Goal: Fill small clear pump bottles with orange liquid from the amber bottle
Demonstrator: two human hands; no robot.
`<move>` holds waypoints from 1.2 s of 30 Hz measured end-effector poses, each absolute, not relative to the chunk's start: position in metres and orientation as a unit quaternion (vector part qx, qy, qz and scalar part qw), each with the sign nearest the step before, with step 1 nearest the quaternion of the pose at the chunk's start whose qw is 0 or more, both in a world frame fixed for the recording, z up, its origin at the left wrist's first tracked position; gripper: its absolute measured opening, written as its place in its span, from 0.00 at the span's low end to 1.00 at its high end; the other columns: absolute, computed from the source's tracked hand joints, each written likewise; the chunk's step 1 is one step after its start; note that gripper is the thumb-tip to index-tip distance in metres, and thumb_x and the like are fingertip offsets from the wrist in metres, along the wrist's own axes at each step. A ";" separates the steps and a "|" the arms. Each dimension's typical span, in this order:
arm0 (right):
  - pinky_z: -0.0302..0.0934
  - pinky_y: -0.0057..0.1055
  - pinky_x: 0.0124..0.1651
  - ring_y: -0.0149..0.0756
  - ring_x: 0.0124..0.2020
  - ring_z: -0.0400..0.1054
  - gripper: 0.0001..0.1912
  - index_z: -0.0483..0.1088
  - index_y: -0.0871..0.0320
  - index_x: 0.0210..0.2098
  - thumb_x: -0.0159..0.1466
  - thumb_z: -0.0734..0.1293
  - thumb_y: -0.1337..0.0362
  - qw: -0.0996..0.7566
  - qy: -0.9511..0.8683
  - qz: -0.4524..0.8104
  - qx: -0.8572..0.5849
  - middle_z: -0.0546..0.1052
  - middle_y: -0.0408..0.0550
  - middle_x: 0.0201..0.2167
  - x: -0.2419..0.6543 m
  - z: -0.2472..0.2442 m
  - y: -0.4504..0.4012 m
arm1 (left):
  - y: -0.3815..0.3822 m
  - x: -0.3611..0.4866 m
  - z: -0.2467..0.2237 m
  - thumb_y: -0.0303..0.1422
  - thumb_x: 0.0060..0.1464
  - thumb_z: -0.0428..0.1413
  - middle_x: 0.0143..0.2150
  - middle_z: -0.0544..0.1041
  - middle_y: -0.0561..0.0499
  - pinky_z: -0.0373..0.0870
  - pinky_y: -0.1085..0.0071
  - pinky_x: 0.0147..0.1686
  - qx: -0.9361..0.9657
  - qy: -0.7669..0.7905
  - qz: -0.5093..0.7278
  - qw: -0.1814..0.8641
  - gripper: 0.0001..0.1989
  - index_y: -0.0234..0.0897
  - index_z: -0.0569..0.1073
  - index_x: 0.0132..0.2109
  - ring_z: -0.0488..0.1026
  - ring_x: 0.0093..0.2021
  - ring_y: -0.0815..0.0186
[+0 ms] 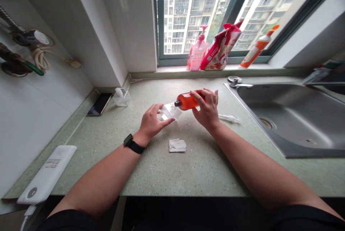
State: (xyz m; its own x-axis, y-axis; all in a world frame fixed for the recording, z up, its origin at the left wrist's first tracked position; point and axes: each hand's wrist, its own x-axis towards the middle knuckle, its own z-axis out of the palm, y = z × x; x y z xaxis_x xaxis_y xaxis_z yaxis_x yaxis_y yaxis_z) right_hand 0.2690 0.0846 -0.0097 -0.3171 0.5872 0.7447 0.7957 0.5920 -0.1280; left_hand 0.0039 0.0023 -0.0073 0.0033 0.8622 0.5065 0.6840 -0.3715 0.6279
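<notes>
Head: orange bottle (187, 100) in right hand (207, 110)

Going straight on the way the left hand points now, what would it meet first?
Most likely the clear plastic at the neck of the orange bottle. The left hand looks almost against it, though depth is hard to judge from this view.

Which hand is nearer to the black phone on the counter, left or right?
Left. The left hand is to the right of the phone, with bare counter between them; the right hand is farther right, holding the orange bottle.
</notes>
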 end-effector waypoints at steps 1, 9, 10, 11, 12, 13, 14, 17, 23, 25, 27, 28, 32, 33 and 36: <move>0.40 0.72 0.78 0.60 0.73 0.57 0.43 0.58 0.36 0.74 0.64 0.68 0.72 0.393 -0.801 -0.132 -0.432 0.67 0.51 0.64 0.269 -0.010 0.085 | 0.002 0.004 -0.007 0.53 0.52 0.73 0.52 0.81 0.45 0.82 0.60 0.45 0.702 0.550 0.441 0.098 0.33 0.39 0.74 0.56 0.83 0.44 0.57; 0.42 0.71 0.78 0.57 0.69 0.62 0.42 0.61 0.38 0.73 0.63 0.70 0.71 0.410 -0.796 -0.137 -0.423 0.70 0.51 0.61 0.268 -0.012 0.085 | 0.003 0.003 -0.008 0.52 0.52 0.73 0.53 0.80 0.44 0.82 0.58 0.48 0.707 0.539 0.448 0.097 0.33 0.39 0.74 0.57 0.82 0.45 0.56; 0.42 0.71 0.78 0.58 0.69 0.63 0.41 0.61 0.38 0.72 0.63 0.70 0.70 0.410 -0.795 -0.131 -0.427 0.70 0.51 0.61 0.268 -0.013 0.085 | 0.003 0.003 -0.008 0.52 0.52 0.73 0.53 0.80 0.44 0.82 0.58 0.48 0.706 0.539 0.449 0.099 0.33 0.39 0.74 0.57 0.82 0.45 0.57; 0.42 0.71 0.77 0.58 0.69 0.63 0.40 0.62 0.39 0.72 0.63 0.70 0.69 0.411 -0.793 -0.125 -0.431 0.71 0.52 0.61 0.268 -0.013 0.085 | 0.004 0.003 -0.008 0.52 0.52 0.73 0.53 0.80 0.44 0.83 0.58 0.48 0.704 0.541 0.449 0.102 0.33 0.39 0.74 0.57 0.83 0.45 0.57; 0.42 0.71 0.77 0.58 0.69 0.63 0.40 0.62 0.40 0.72 0.63 0.70 0.68 0.413 -0.792 -0.120 -0.434 0.71 0.52 0.61 0.268 -0.013 0.085 | 0.004 0.003 -0.008 0.52 0.52 0.73 0.53 0.80 0.44 0.83 0.59 0.47 0.702 0.542 0.450 0.106 0.33 0.39 0.74 0.57 0.83 0.45 0.57; 0.42 0.71 0.77 0.58 0.68 0.64 0.38 0.63 0.41 0.71 0.63 0.71 0.67 0.416 -0.790 -0.115 -0.436 0.71 0.52 0.61 0.267 -0.013 0.085 | 0.004 0.003 -0.008 0.52 0.52 0.73 0.54 0.81 0.44 0.83 0.59 0.47 0.700 0.543 0.450 0.110 0.34 0.39 0.74 0.57 0.83 0.45 0.57; 0.43 0.70 0.77 0.58 0.68 0.64 0.37 0.63 0.42 0.71 0.64 0.71 0.66 0.419 -0.788 -0.110 -0.437 0.72 0.53 0.60 0.268 -0.013 0.085 | 0.004 0.003 -0.008 0.52 0.52 0.73 0.54 0.81 0.43 0.83 0.59 0.46 0.698 0.545 0.451 0.114 0.34 0.39 0.74 0.57 0.83 0.45 0.57; 0.44 0.69 0.76 0.58 0.66 0.65 0.35 0.64 0.45 0.69 0.64 0.72 0.62 0.431 -0.781 -0.092 -0.443 0.72 0.54 0.60 0.269 -0.012 0.086 | 0.003 0.003 -0.007 0.52 0.51 0.74 0.55 0.81 0.43 0.83 0.60 0.46 0.693 0.547 0.451 0.130 0.34 0.40 0.74 0.58 0.84 0.45 0.56; 0.59 0.59 0.69 0.59 0.61 0.68 0.38 0.63 0.49 0.68 0.61 0.75 0.52 0.450 -0.753 -0.025 -0.480 0.75 0.57 0.57 0.280 -0.004 0.094 | 0.002 0.003 -0.005 0.48 0.51 0.74 0.57 0.81 0.43 0.83 0.60 0.48 0.687 0.551 0.446 0.158 0.33 0.40 0.74 0.59 0.85 0.48 0.54; 0.62 0.57 0.66 0.59 0.59 0.69 0.40 0.64 0.50 0.67 0.60 0.76 0.49 0.469 -0.735 -0.005 -0.489 0.75 0.57 0.56 0.288 -0.001 0.100 | 0.002 0.003 -0.004 0.48 0.52 0.73 0.57 0.81 0.43 0.83 0.59 0.48 0.688 0.553 0.441 0.161 0.33 0.41 0.74 0.59 0.85 0.49 0.53; 0.63 0.56 0.64 0.58 0.58 0.70 0.39 0.65 0.51 0.65 0.59 0.76 0.47 0.491 -0.710 0.009 -0.504 0.76 0.56 0.56 0.297 0.000 0.108 | 0.002 0.003 -0.004 0.49 0.52 0.72 0.57 0.81 0.43 0.84 0.57 0.49 0.689 0.555 0.437 0.162 0.32 0.41 0.74 0.59 0.85 0.50 0.52; 0.63 0.56 0.64 0.57 0.58 0.70 0.38 0.66 0.51 0.64 0.58 0.76 0.46 0.501 -0.697 0.015 -0.512 0.76 0.56 0.56 0.302 0.001 0.112 | 0.002 0.003 -0.005 0.48 0.52 0.72 0.57 0.82 0.42 0.84 0.57 0.49 0.689 0.555 0.436 0.163 0.32 0.40 0.74 0.59 0.85 0.50 0.52; 0.65 0.54 0.63 0.54 0.57 0.72 0.38 0.68 0.52 0.59 0.55 0.78 0.46 0.532 -0.650 0.060 -0.540 0.78 0.55 0.55 0.323 0.007 0.125 | 0.003 0.003 -0.006 0.47 0.53 0.71 0.57 0.82 0.41 0.84 0.55 0.51 0.691 0.552 0.430 0.178 0.32 0.39 0.73 0.60 0.85 0.52 0.50; 0.66 0.54 0.62 0.53 0.56 0.73 0.38 0.68 0.52 0.59 0.54 0.78 0.46 0.538 -0.637 0.074 -0.547 0.79 0.54 0.55 0.328 0.008 0.128 | 0.003 0.003 -0.006 0.47 0.53 0.71 0.58 0.82 0.41 0.83 0.55 0.52 0.692 0.552 0.428 0.182 0.32 0.39 0.73 0.60 0.85 0.52 0.50; 0.67 0.54 0.62 0.52 0.56 0.75 0.40 0.68 0.52 0.59 0.51 0.79 0.47 0.550 -0.599 0.108 -0.572 0.80 0.54 0.56 0.339 0.010 0.134 | 0.005 0.002 -0.007 0.47 0.52 0.71 0.58 0.82 0.41 0.83 0.53 0.53 0.690 0.555 0.422 0.193 0.32 0.39 0.73 0.60 0.85 0.53 0.50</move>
